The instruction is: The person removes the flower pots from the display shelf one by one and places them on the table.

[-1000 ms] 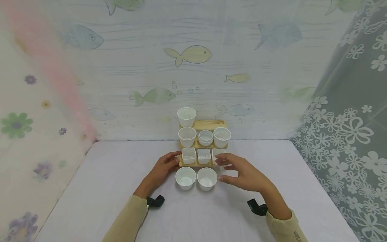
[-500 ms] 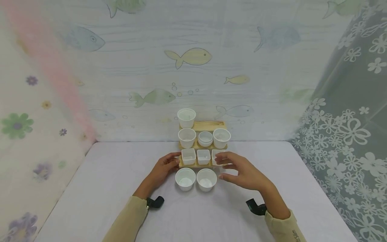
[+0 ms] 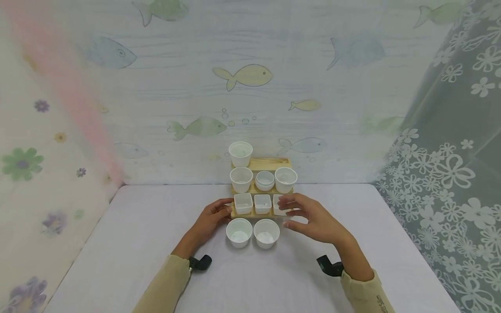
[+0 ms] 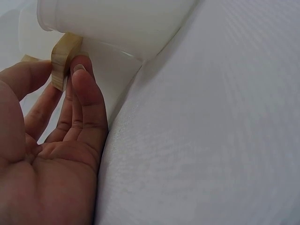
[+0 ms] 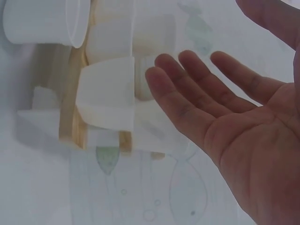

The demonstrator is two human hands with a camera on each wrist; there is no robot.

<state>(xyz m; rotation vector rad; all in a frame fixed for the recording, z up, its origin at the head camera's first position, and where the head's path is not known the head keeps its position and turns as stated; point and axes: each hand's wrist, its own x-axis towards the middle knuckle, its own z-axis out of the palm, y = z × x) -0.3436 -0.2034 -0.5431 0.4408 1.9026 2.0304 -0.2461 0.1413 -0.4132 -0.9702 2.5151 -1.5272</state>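
A tiered wooden stand (image 3: 274,164) holds white cups at the middle of the table. My left hand (image 3: 209,221) pinches the left end of its lowest tier; the wooden end (image 4: 63,56) shows between thumb and fingertips in the left wrist view. On that tier sit three square cups: left (image 3: 243,205), middle (image 3: 262,206) and right (image 3: 276,208). My right hand (image 3: 317,219) hovers by the right square cup, fingers spread and slightly bent, partly covering it in the head view. In the right wrist view these fingers stand apart from the square cup (image 5: 108,93), holding nothing.
Two round white cups, left (image 3: 239,234) and right (image 3: 267,234), stand on the white tablecloth (image 3: 258,282) before the stand. Its middle tier bears two round cups and a smaller round bowl (image 3: 265,181). One round cup (image 3: 240,155) stands top left. A fish-printed curtain (image 3: 156,104) hangs behind.
The right hand has risen very slightly beside the stand, its thumb a little higher. The left hand keeps its grip. The head view has shifted a little.
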